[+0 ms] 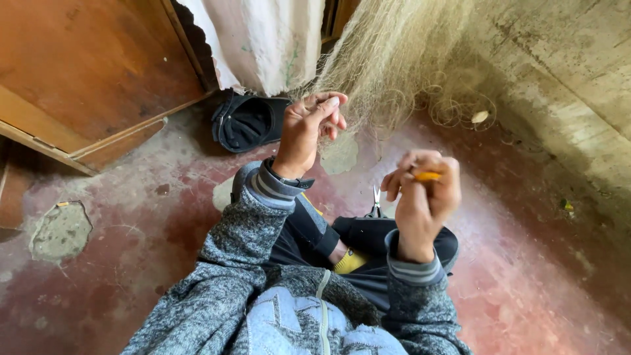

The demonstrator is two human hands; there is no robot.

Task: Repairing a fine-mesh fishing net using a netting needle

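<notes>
Worn red concrete floor (526, 276). Left hand (309, 128) pinches fishing net (388, 59) strands; right hand (424, 190) pinches orange netting needle (428, 176). Keep mesh taut, knots snug.

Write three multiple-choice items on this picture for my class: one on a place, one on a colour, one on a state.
1. Where do the scissors lie?
A. on the person's lap
B. on the wooden door
C. inside the cap

2. What colour is the small tool in the right hand?
A. blue
B. yellow-orange
C. white

3. How does the left hand stand to the fishing net?
A. apart from it
B. flat on the floor
C. pinching its strands

Answers: A, they rest between the forearms on dark trousers; B, it shows between the curled fingers; C, the fingertips close on the mesh.
</notes>
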